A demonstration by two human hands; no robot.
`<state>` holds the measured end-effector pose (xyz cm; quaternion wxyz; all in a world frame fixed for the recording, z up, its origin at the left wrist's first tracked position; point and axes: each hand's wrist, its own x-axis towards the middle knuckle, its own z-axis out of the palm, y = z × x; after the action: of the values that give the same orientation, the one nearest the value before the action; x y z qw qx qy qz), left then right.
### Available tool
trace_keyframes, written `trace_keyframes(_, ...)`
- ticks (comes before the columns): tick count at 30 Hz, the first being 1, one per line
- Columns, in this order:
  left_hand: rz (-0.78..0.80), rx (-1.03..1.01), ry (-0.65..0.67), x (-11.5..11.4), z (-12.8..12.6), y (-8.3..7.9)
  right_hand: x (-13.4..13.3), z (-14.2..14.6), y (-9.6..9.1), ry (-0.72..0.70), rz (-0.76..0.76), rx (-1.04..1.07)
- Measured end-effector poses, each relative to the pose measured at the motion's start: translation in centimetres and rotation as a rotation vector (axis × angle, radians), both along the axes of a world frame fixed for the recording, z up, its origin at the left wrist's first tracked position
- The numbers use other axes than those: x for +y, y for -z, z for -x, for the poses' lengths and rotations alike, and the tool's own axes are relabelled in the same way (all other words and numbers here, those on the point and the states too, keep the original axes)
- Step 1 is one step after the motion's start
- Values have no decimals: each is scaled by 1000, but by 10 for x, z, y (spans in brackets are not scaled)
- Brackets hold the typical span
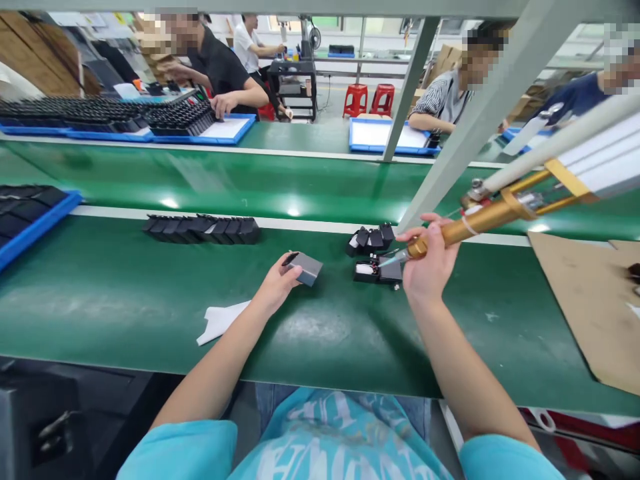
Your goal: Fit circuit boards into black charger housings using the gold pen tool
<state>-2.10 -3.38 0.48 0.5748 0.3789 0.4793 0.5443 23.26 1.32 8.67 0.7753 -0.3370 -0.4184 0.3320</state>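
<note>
My left hand grips a small dark grey plastic case just above the green bench, thumb on its near side. My right hand is wrapped around a gold glue dispenser with a thin pale nozzle. The nozzle's tip points down at an open black case, which has a white part and fine wires inside. Whether the tip touches it I cannot tell. Beside that case lies a closed dark one, partly behind my right fingers. A few more black cases sit just behind them.
A row of black cases lines the bench's back edge. White paper lies by my left forearm, cardboard at the right. A blue tray stands far left. A slanted metal post rises behind my right hand. Co-workers sit across.
</note>
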Motion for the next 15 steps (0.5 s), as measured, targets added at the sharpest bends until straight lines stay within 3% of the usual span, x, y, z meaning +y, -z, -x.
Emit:
trace_keyframes(5, -6, -131, -5, -7, 5, -12, -27, -48, 32, 221, 115, -305)
trace_keyframes(8, -39, -132, 28, -11, 4, -16, -58, -56, 44, 372, 195, -432)
trace_keyframes(10, -60, -119, 62, -13, 2, -17, -79, -50, 46, 459, 171, -467)
trace_keyframes(12, -79, -105, 81, -15, 1, -18, -94, -35, 45, 361, 110, -551)
trace_keyframes(13, -91, -100, 84, -16, 2, -20, -98, -23, 45, 220, 91, -631)
trace_keyframes(15, -129, -95, 75, -18, 4, -25, -100, 6, 46, -197, 86, -847)
